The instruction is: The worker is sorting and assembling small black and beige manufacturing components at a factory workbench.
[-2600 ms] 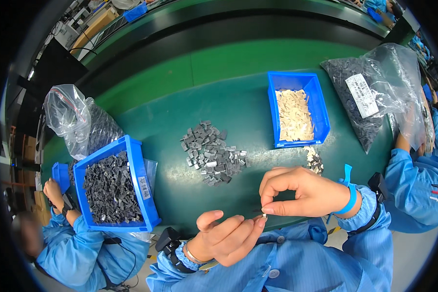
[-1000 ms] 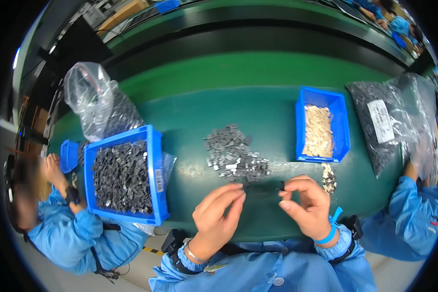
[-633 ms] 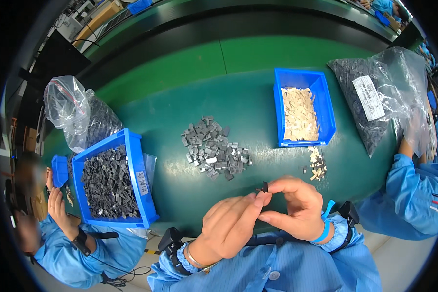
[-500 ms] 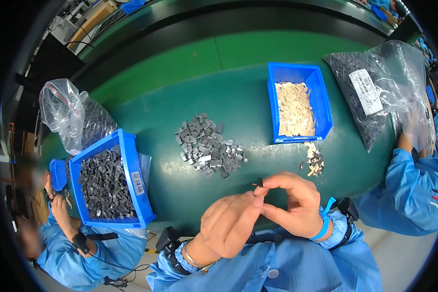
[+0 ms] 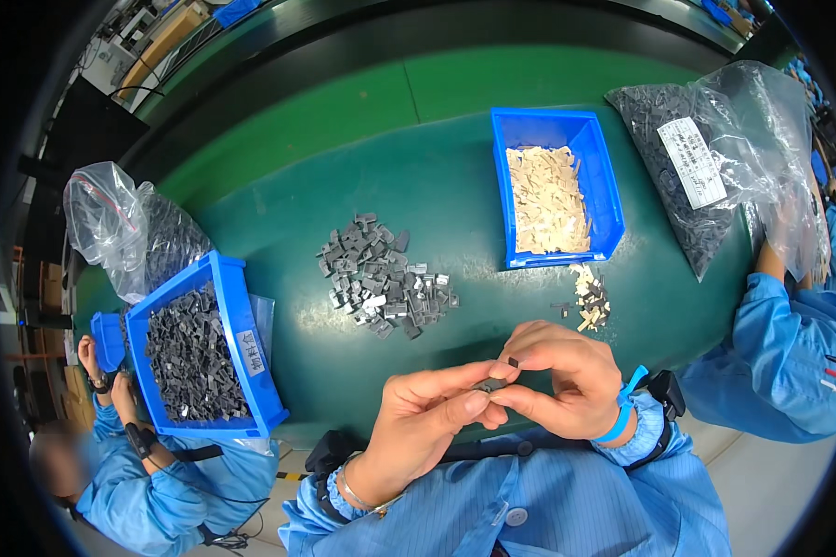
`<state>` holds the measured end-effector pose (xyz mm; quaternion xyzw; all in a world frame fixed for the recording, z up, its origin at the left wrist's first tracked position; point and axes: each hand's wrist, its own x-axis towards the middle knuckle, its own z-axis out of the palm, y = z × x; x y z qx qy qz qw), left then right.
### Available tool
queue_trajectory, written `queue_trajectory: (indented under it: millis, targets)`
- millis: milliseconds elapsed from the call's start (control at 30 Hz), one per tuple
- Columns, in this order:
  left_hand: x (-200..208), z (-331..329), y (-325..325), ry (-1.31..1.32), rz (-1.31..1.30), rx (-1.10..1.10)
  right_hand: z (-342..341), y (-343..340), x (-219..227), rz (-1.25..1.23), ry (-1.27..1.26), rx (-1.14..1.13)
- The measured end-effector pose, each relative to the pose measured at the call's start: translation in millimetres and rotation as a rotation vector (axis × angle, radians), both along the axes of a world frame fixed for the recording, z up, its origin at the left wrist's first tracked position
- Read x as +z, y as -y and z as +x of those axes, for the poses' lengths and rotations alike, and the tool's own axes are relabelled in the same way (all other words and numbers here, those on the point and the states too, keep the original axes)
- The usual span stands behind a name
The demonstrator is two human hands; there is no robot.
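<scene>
My left hand (image 5: pixel 427 418) pinches a small dark-grey plastic part (image 5: pixel 490 384) between thumb and fingers, just in front of my body. Close against it, my right hand (image 5: pixel 571 382) is closed, its thumb near the grey part. At the right index fingertip shows a tiny dark piece (image 5: pixel 514 363); its exact kind is too small to make out. Beyond my hands, a loose pile of similar grey plastic parts (image 5: pixel 381 278) lies on the green table (image 5: pixel 437 167). To the right of that pile are small cream and dark scraps (image 5: pixel 590 299).
A blue bin (image 5: pixel 607 190) of cream-coloured strips stands at the back right. At the left is another blue bin (image 5: pixel 260 371), full of dark parts. Plastic bags of dark parts lie at the far right (image 5: pixel 664 158) and left (image 5: pixel 172 237). Co-workers in blue sit on both sides.
My left hand has turned and opened out from its curled pose, so the grey part now shows between its fingertips. The tiny dark piece has shifted slightly right and down with my right fingertips.
</scene>
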<state>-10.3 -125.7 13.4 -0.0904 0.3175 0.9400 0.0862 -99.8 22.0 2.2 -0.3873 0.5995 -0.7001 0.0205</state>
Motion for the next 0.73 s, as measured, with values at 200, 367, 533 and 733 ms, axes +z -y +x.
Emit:
queue_trajectory:
  millis: [200, 367, 533, 733]
  targets:
    - [-3.5, 1.0, -3.9, -0.094, -0.329, 0.21, 4.5, -0.5, 5.3, 0.013, 0.154, -0.01]
    - [-0.9, 0.8, -3.4, -0.068, -0.472, 0.235, 8.7, 1.9, 4.5, -0.135, 0.596, 0.157]
    - [-1.3, 1.3, -3.9, -0.113, -0.602, 0.274, 11.2, 5.5, 6.9, -0.082, 0.668, 0.147]
    - [-0.6, 2.1, -3.5, -0.131, -0.629, 0.27, 12.1, 6.6, 5.8, -0.077, 0.693, 0.155]
